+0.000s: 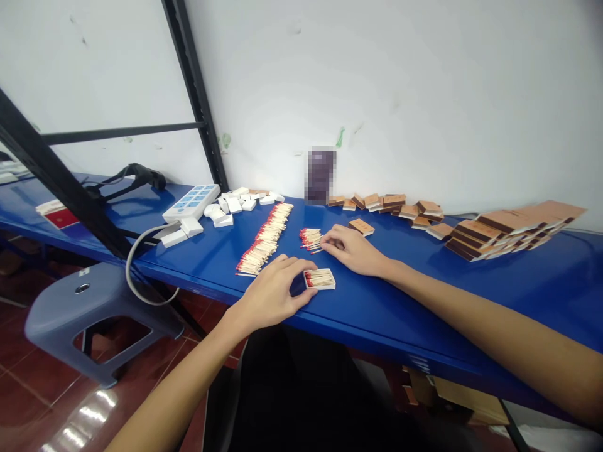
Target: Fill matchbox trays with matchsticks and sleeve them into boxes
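My left hand [277, 290] is closed on a small white matchbox tray [335, 280], thumb and fingers at its left end. Red-headed matches [320, 277] lie inside the tray, heads to the left. Just beyond it, my right hand [351, 248] has its fingertips pinched at the tail ends of a small group of matches [310, 239] on the table. Exactly how many matches the fingers grip is hidden. A long slanting row of matches [264, 240] lies left of that group. Behind my right hand rests a brown matchbox [361, 227].
White trays [233, 204] are heaped at the back left, beside a white power strip [193, 202]. Brown matchboxes [394, 201] line the wall, and more stand stacked [499, 229] at the right. A black rack post [195, 94] rises left. A grey stool [94, 295] stands below.
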### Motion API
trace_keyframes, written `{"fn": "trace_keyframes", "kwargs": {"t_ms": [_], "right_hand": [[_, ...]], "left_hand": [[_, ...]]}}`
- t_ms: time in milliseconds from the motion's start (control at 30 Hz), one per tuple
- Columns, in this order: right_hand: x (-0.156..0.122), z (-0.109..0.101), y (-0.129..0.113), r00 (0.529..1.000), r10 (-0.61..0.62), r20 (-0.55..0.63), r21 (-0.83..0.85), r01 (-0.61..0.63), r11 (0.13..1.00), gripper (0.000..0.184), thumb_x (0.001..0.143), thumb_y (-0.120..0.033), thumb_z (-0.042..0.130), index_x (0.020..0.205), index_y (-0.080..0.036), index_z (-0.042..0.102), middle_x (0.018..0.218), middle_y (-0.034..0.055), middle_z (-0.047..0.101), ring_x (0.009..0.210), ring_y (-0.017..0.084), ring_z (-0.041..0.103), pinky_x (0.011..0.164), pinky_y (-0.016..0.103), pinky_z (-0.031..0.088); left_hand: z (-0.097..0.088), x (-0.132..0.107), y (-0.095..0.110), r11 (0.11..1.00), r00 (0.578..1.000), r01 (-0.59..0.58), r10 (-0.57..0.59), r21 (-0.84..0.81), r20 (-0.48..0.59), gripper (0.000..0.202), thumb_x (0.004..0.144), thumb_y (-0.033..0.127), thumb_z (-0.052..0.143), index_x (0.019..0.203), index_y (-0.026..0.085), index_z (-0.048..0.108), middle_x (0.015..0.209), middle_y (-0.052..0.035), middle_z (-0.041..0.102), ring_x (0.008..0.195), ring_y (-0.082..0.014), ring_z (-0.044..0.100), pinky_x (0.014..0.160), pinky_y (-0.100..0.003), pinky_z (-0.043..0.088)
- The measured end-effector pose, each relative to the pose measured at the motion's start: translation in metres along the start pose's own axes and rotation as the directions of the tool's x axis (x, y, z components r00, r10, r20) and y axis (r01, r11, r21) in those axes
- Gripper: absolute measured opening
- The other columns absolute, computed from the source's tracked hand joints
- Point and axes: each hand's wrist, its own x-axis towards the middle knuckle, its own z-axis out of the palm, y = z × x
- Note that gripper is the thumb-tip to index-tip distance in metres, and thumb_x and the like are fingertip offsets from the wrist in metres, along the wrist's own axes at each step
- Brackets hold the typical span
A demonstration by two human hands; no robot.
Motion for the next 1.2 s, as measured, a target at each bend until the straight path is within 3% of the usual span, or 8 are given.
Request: {"fn": "trace_keyframes", "kwargs": {"t_ms": [333, 500, 633, 833, 1033, 1200], "right_hand": [[-0.004, -0.007, -0.008, 0.996, -0.015, 0.090, -0.032, 0.018, 0.999, 0.013, 0.092, -0.028, 0.052, 0.086, -0.020, 0.060, 0.091, 0.0051, 0.054, 0.075, 0.018, 0.052, 0.071, 0.034, 0.044], [-0.010, -0.014, -0.008, 0.981, 0.016, 0.193, -0.079, -0.001, 0.997, 0.019, 0.097, -0.032, 0.043, 0.088, -0.020, 0.055, 0.090, 0.0066, 0.056, 0.082, 0.021, 0.055, 0.076, 0.037, 0.044], [-0.018, -0.021, -0.015, 0.978, 0.009, 0.208, -0.125, 0.017, 0.992, 0.022, 0.100, -0.034, 0.037, 0.089, -0.021, 0.051, 0.094, 0.0072, 0.055, 0.079, 0.021, 0.054, 0.075, 0.038, 0.043], [-0.022, -0.027, -0.040, 0.982, -0.050, 0.183, -0.040, 0.059, 0.997, 0.019, 0.100, -0.032, 0.038, 0.089, -0.022, 0.049, 0.091, 0.0063, 0.056, 0.077, 0.019, 0.052, 0.071, 0.035, 0.042], [-0.023, -0.025, -0.061, 0.950, -0.099, 0.295, 0.068, 0.082, 0.994, 0.014, 0.096, -0.030, 0.048, 0.088, -0.021, 0.055, 0.086, 0.0038, 0.059, 0.075, 0.017, 0.053, 0.068, 0.031, 0.040], [-0.023, -0.024, -0.053, 0.979, -0.029, 0.201, 0.025, 0.024, 0.999, 0.013, 0.097, -0.028, 0.044, 0.096, -0.021, 0.054, 0.081, 0.0020, 0.058, 0.072, 0.017, 0.052, 0.067, 0.031, 0.039]], "left_hand": [[-0.001, 0.001, 0.001, 1.000, 1.000, 0.009, -0.009, 0.011, -0.003, 0.029, 0.091, 0.033, 0.062, 0.118, 0.022, 0.059, 0.116, -0.0008, 0.068, 0.096, -0.0202, 0.057, 0.091, -0.036, 0.045], [0.000, 0.001, 0.001, 1.000, 1.000, 0.023, -0.023, 0.016, -0.005, 0.031, 0.091, 0.034, 0.063, 0.119, 0.023, 0.058, 0.114, -0.0011, 0.068, 0.095, -0.0202, 0.057, 0.091, -0.036, 0.045], [0.001, 0.002, 0.000, 0.995, 0.994, 0.099, -0.098, 0.009, -0.043, 0.040, 0.088, 0.034, 0.065, 0.126, 0.025, 0.055, 0.108, -0.0013, 0.068, 0.099, -0.0221, 0.058, 0.091, -0.038, 0.045], [0.003, 0.001, -0.001, 0.993, 0.991, 0.119, -0.119, -0.010, -0.065, 0.045, 0.088, 0.033, 0.065, 0.130, 0.026, 0.051, 0.104, -0.0017, 0.068, 0.100, -0.0238, 0.058, 0.092, -0.040, 0.044], [0.002, 0.001, 0.000, 0.993, 0.991, 0.120, -0.120, 0.002, -0.063, 0.043, 0.088, 0.035, 0.065, 0.127, 0.025, 0.052, 0.105, -0.0019, 0.068, 0.100, -0.0236, 0.058, 0.090, -0.039, 0.044], [0.001, 0.001, 0.002, 0.995, 0.995, 0.096, -0.095, 0.035, -0.037, 0.026, 0.091, 0.035, 0.062, 0.113, 0.024, 0.059, 0.102, -0.0020, 0.068, 0.092, -0.0222, 0.058, 0.084, -0.037, 0.045]]}}
